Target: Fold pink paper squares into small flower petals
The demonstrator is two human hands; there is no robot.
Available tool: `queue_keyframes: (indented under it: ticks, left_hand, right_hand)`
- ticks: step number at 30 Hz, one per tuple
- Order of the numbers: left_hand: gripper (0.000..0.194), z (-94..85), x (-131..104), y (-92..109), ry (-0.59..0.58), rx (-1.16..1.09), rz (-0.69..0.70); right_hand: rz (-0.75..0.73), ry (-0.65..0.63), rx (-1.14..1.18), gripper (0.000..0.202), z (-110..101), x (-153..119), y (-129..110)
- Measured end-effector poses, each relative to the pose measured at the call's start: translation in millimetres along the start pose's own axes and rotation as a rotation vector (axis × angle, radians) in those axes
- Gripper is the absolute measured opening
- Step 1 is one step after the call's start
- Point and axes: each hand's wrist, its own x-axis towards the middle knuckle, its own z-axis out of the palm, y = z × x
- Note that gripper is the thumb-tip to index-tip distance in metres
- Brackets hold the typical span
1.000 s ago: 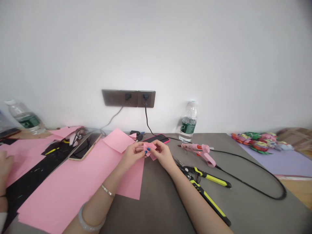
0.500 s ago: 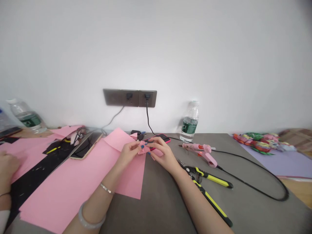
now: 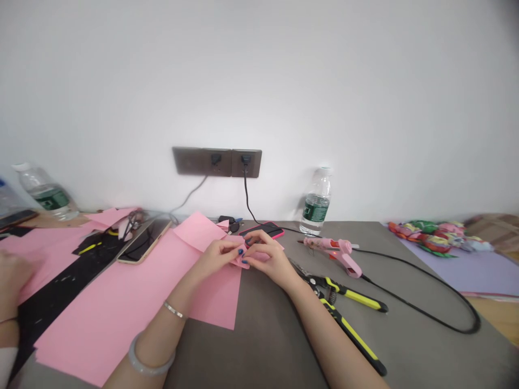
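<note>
Between my two hands is a small folded piece of pink paper (image 3: 242, 261), partly hidden by my fingers. My left hand (image 3: 219, 258) pinches it from the left, thumb and fingers together. From the right, my right hand (image 3: 267, 260) grips the same piece, its fingertips almost meeting those of the left. Beneath and left of my hands lie large pink paper sheets (image 3: 117, 319). A phone with a pink case (image 3: 273, 229) rests just behind my right hand.
To the right are a pink glue gun (image 3: 328, 246) with its cord, yellow-black pliers (image 3: 357, 297) and a water bottle (image 3: 315, 208). Another phone (image 3: 144, 243) lies on the sheets at left. Another person's hand (image 3: 14, 275) is at the far left. Colourful paper pieces (image 3: 438, 237) sit far right.
Both hands have shifted slightly down and closer together around the small pink piece, which is now more covered by fingers. The other person's hand at left has moved slightly.
</note>
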Motion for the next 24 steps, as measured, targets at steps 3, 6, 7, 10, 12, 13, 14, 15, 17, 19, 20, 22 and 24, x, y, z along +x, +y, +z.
queue_keyframes:
  ticks: [3, 6, 7, 10, 12, 13, 14, 15, 17, 19, 20, 22, 24]
  left_hand:
    - [0.032, 2.2, 0.3, 0.6, -0.05, -0.038, -0.012]
    - [0.032, 4.3, 0.7, 2.3, -0.046, -0.088, -0.026]
    - [0.031, 4.9, 0.6, 3.4, -0.05, -0.115, -0.036]
    - [0.029, 6.3, -0.5, 8.6, -0.083, -0.16, -0.046]
    - [0.029, 6.8, -1.6, 12.2, -0.104, -0.144, -0.035]
    - [0.029, 7.0, -2.1, 13.3, -0.11, -0.137, -0.03]
    - [0.028, 7.1, -2.4, 13.7, -0.114, -0.138, -0.026]
    - [0.027, 7.1, -2.5, 13.4, -0.116, -0.143, -0.023]
    - [0.027, 7.2, -2.2, 10.8, -0.109, -0.152, -0.017]
    - [0.032, 7.3, -1.7, 6.7, -0.078, -0.152, -0.022]
    - [0.036, 7.4, -1.6, 4.8, -0.053, -0.154, -0.029]
    - [0.041, 7.6, -1.8, 1.9, -0.014, -0.168, -0.043]
    - [0.04, 7.5, -2.4, 0.6, -0.004, -0.188, -0.045]
  right_hand:
    - [0.042, 0.021, 0.085, 0.013, 2.3, 1.2, -0.3]
    - [0.096, 0.042, 0.131, 0.017, 3.7, 2.6, 1.2]
    - [0.113, 0.052, 0.137, 0.018, 3.8, 3.0, 1.9]
    - [0.16, 0.091, 0.138, 0.018, 3.3, 3.6, 4.1]
    - [0.185, 0.107, 0.138, 0.018, 2.7, 3.4, 5.6]
    - [0.197, 0.111, 0.142, 0.018, 2.7, 3.2, 6.4]
    - [0.21, 0.112, 0.152, 0.019, 2.8, 2.9, 7.1]
    - [0.224, 0.11, 0.171, 0.019, 3.2, 2.5, 8.0]
    - [0.259, 0.104, 0.238, 0.023, 4.9, 1.7, 9.7]
    - [0.308, 0.086, 0.311, 0.028, 7.2, 1.1, 11.4]
    - [0.333, 0.075, 0.334, 0.03, 8.4, 0.9, 12.0]
    - [0.372, 0.046, 0.349, 0.032, 10.0, 0.8, 12.7]
    - [0.38, 0.004, 0.347, 0.034, 10.3, 1.0, 12.5]
